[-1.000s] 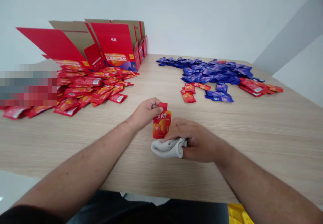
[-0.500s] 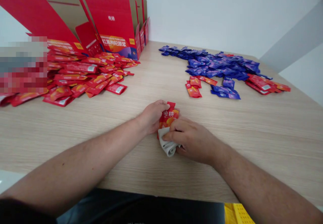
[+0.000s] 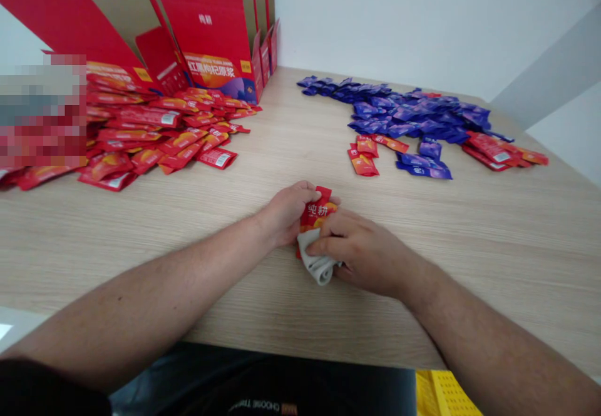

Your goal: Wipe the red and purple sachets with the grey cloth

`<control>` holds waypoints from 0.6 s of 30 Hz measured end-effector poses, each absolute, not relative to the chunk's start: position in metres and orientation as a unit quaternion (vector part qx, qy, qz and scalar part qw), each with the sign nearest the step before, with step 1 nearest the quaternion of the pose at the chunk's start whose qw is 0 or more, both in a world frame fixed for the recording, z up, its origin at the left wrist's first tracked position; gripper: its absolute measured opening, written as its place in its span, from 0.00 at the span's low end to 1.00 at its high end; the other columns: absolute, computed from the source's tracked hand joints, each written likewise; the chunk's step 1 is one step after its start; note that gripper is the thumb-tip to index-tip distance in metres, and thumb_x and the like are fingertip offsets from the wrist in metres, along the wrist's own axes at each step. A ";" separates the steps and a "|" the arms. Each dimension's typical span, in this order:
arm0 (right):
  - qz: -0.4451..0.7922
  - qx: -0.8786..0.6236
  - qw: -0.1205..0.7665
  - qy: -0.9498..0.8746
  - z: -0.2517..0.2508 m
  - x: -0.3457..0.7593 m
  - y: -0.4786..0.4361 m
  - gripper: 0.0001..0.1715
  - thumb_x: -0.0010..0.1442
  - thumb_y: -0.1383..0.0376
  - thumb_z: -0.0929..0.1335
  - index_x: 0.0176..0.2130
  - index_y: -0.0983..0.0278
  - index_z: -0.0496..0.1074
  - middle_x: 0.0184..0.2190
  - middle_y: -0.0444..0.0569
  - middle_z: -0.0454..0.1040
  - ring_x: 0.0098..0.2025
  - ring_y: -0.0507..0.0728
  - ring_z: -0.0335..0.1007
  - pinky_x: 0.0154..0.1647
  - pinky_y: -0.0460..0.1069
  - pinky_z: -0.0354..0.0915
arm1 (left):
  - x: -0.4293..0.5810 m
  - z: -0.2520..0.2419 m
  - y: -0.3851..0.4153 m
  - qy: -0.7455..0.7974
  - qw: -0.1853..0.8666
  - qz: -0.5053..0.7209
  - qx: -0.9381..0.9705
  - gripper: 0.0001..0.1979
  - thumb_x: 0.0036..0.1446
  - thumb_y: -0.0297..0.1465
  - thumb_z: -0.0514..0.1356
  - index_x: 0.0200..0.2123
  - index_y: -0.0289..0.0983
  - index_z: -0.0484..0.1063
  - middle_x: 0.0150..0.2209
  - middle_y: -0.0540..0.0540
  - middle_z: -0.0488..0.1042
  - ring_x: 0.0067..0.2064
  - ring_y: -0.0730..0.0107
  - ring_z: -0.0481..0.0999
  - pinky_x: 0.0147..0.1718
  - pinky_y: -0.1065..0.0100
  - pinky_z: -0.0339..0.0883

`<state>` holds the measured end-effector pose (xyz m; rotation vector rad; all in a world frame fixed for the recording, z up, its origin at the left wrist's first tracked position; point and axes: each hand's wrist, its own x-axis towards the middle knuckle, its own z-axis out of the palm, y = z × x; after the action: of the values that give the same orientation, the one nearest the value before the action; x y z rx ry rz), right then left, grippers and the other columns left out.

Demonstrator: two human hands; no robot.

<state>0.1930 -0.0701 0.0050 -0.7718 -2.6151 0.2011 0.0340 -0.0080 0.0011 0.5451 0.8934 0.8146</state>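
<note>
My left hand (image 3: 292, 211) grips a red pouch (image 3: 313, 213) with white lettering and orange print, its thumb lying across the upper part. In my right hand (image 3: 359, 250) is a folded grey-white cloth (image 3: 319, 263), pressed against the lower front of that pouch. The cloth and the right fingers hide much of the pouch's lower half. Both hands are close together above the near middle of the wooden table (image 3: 225, 316).
A heap of red pouches (image 3: 154, 137) lies at left before open red cartons (image 3: 206, 34). Blue pouches (image 3: 404, 116) spread at the back right, with small groups of red pouches (image 3: 498, 152) beside them. A yellow crate (image 3: 451, 394) shows below the table edge.
The camera view has shifted slightly. My left hand still holds the red pouch, and my right hand keeps the cloth against its lower front, with little other movement.
</note>
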 end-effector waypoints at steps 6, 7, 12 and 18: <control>0.007 -0.369 0.269 -0.890 0.005 0.207 -0.059 0.14 0.60 0.71 0.71 0.47 0.62 0.80 0.38 0.52 0.75 0.40 0.60 0.71 0.41 0.54 0.70 | 0.037 -0.002 -0.009 0.398 0.788 0.386 0.269 0.09 0.55 0.19 0.57 0.29 0.38 0.64 0.23 0.51 0.70 0.24 0.70 0.71 0.26 0.69 0.67; -0.010 -0.398 0.289 -0.870 0.003 0.210 -0.055 0.15 0.60 0.71 0.71 0.47 0.62 0.80 0.38 0.53 0.75 0.40 0.60 0.71 0.41 0.54 0.70 | 0.037 -0.003 -0.009 0.395 0.791 0.382 0.270 0.08 0.55 0.19 0.57 0.29 0.38 0.65 0.22 0.51 0.70 0.23 0.71 0.70 0.25 0.70 0.66; -0.034 -0.495 0.333 -0.801 -0.003 0.218 -0.043 0.17 0.59 0.71 0.70 0.49 0.64 0.79 0.40 0.55 0.75 0.42 0.62 0.72 0.45 0.57 0.71 | 0.034 -0.005 -0.011 0.365 0.811 0.346 0.299 0.13 0.47 0.17 0.57 0.36 0.35 0.74 0.29 0.46 0.76 0.29 0.67 0.76 0.29 0.68 0.69; -0.064 -0.534 0.361 -0.762 -0.005 0.222 -0.035 0.12 0.61 0.69 0.72 0.46 0.64 0.78 0.39 0.54 0.78 0.46 0.65 0.72 0.49 0.59 0.70 | 0.038 -0.010 -0.017 0.374 0.773 0.328 0.395 0.14 0.49 0.16 0.57 0.38 0.35 0.75 0.28 0.47 0.77 0.26 0.70 0.74 0.28 0.69 0.68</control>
<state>0.2220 -0.0347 -0.0053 -1.3753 -1.9633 -0.1638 0.0379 -0.0172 -0.0104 0.8552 0.8095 0.7117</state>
